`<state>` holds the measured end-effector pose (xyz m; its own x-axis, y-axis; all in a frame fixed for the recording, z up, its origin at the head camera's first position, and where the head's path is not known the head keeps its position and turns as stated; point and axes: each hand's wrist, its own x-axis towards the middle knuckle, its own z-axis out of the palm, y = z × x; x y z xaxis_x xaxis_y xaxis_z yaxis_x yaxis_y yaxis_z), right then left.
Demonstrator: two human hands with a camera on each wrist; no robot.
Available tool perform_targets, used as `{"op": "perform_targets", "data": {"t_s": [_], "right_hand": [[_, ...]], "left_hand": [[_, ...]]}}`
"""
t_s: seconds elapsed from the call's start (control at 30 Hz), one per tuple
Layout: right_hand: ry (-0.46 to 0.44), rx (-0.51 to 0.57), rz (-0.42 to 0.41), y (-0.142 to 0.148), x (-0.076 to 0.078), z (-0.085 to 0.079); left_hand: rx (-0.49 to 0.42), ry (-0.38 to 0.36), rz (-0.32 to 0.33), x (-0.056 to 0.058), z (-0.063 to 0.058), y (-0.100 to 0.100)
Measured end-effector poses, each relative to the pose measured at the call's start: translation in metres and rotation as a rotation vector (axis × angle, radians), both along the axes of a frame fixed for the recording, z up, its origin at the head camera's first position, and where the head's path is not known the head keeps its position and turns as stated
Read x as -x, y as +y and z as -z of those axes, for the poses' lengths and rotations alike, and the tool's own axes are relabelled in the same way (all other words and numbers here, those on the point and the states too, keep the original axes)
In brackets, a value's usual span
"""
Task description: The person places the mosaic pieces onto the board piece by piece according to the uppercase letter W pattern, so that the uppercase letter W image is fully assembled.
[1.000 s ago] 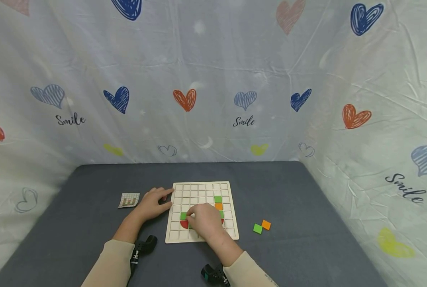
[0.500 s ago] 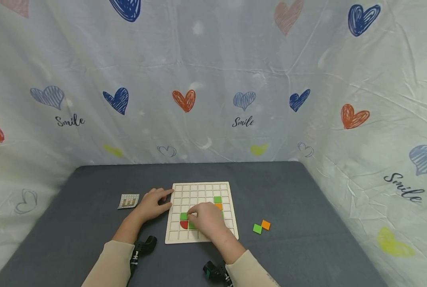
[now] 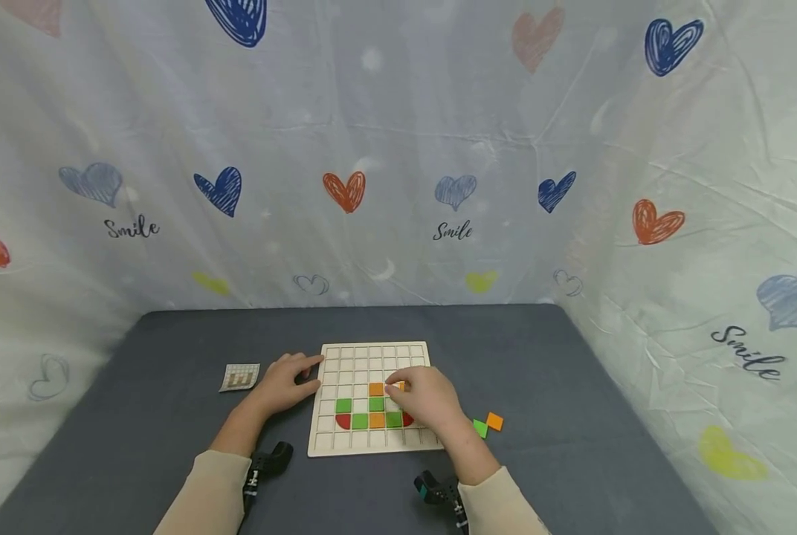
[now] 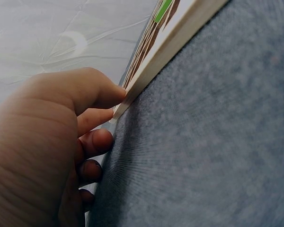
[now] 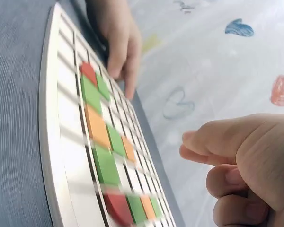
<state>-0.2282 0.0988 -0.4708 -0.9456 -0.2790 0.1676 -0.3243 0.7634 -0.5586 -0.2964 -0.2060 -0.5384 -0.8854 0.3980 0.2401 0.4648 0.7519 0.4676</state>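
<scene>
A pale wooden grid board (image 3: 325, 444) lies on the table, with green, orange and rounded red tiles set in its squares. My left hand (image 3: 283, 383) rests at the board's left side, thumb and index fingertips touching its edge; its other fingers bend loosely in the left wrist view. Above the board's right part is my right hand (image 3: 430, 397), hiding some squares and tiles. The right wrist view shows its thumb and index finger (image 5: 194, 138) close together, nothing visible between them, the other fingers curled. An orange tile (image 3: 375, 389) and a green tile (image 3: 376, 404) show mid-board.
A loose green tile (image 3: 480, 429) and a loose orange tile (image 3: 495, 421) lie right of the board, near the right forearm. A small patterned card (image 3: 240, 377) lies left of it. The dark grey table (image 3: 546, 475) meets a white curtain (image 3: 398, 253) printed with hearts.
My right hand has lifted from the middle of the board and moved right, uncovering the orange and green tiles there. The left hand keeps its place at the edge.
</scene>
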Motion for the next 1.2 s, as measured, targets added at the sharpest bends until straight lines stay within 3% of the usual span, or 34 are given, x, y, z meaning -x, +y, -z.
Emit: {"op": "perform_targets", "data": {"t_s": [0.5,0.77,0.93,1.2], "right_hand": [[0.008,-0.164,0.052,0.087,-0.026,-0.005],[-0.112,-0.264,0.132,0.125,-0.037,-0.004],[-0.172,-0.313,0.182,0.139,-0.039,-0.001],[-0.141,-0.315,0.203,0.145,-0.039,0.005]], "left_hand": [[-0.004,0.003,-0.008,-0.004,0.0,0.0],[0.002,0.014,-0.008,-0.003,0.001,0.0],[-0.003,0.004,-0.014,-0.002,0.001,0.0],[-0.004,0.013,-0.014,-0.005,-0.001,0.001]]}}
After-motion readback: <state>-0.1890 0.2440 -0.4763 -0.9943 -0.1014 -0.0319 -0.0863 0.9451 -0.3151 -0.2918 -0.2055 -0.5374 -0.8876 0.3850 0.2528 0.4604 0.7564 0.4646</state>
